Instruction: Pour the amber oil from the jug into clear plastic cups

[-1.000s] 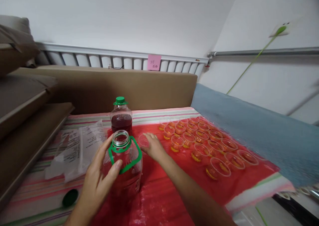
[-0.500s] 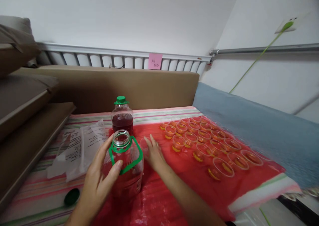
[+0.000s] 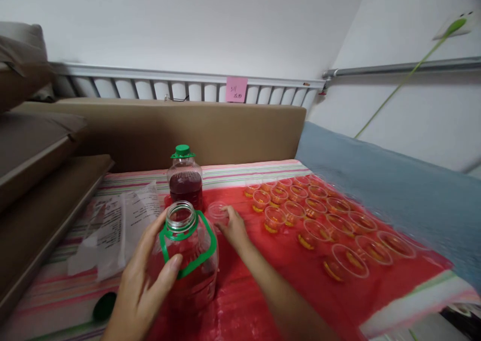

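My left hand (image 3: 141, 276) is wrapped round the left side of a clear plastic jug (image 3: 195, 286) with an uncapped neck and a green handle. The jug stands upright on the red plastic sheet (image 3: 248, 296). Just right of it, my right hand (image 3: 233, 228) pinches the rim of a small clear plastic cup (image 3: 217, 210). Behind the cup and jug is a second jug (image 3: 185, 183) with a green cap, partly full of dark red liquid. A loose green cap (image 3: 104, 306) lies left of my left wrist.
Rows of clear plastic cups (image 3: 295, 211) with yellow-orange contents cover the sheet's right side. A printed plastic bag (image 3: 128, 226) lies on the striped cloth to the left. A brown padded panel (image 3: 225, 135) stands at the back, below a pink note (image 3: 236, 89).
My right hand's fingers have closed on the clear cup, where before they were spread beside it. My left hand stays on the uncapped jug. The view has shifted slightly.
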A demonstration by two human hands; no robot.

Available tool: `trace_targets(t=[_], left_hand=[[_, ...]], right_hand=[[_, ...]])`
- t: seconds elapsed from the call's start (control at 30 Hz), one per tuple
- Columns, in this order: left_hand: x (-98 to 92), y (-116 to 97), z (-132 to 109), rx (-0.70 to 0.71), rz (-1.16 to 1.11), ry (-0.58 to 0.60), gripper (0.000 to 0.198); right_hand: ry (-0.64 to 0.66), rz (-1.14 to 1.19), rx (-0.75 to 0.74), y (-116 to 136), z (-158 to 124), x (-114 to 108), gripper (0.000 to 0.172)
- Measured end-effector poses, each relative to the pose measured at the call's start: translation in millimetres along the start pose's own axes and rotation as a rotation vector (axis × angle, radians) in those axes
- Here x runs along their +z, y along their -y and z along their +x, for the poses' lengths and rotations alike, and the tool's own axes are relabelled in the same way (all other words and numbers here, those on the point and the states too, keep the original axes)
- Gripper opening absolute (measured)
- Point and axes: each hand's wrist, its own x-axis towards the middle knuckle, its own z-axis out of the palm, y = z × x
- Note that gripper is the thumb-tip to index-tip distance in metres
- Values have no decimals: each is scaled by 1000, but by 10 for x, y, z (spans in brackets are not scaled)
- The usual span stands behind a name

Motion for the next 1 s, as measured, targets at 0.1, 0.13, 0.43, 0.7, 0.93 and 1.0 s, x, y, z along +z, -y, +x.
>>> trace_targets(t=[0.1,0.13,0.43,0.7,0.93,1.0], left_hand=[[-8,0,-1,6,42,-14,55],[-8,-4,0,9,53,-17,54],[-12,-17,-15,-18,89,-26,54],[4,-50,33,21,-3,33,59],[24,-97,22,65,38,18,55],[29,-97,8,63,27,8,54]], right_hand=[[-46,-7,32,-49,157,48,32],[-51,-6,38,-64,218,78,31],[-25,49,-14,17,137,-52,58],[-547,175,296,-512,-843,-867,53],[-591,76,406,-933,-487,-835,62],[-590,74,404,-951,-349,-810,62]])
